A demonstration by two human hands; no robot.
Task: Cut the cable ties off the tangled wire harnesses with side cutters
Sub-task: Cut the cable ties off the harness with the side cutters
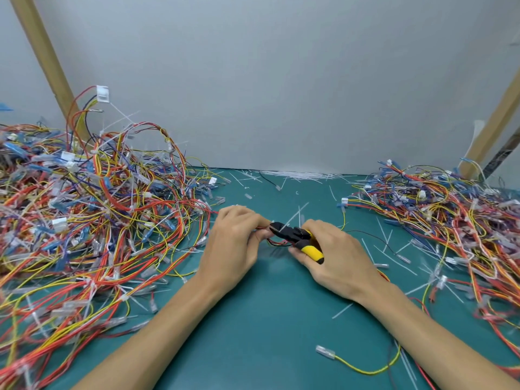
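Left hand (233,243) pinches the harness (277,244), right hand (337,260) grips the side cutters (292,235) (blades near fingertips (264,235)): wires risk nicking.

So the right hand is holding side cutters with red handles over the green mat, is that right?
Not quite: the handles are yellow, not red. The head view shows the right hand gripping the side cutters over the green mat.

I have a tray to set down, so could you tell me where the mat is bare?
The green mat is barest between the left forearm and right forearm. Beyond the side cutters lie scattered cut ties. Crowded: the left wire pile and right wire pile.
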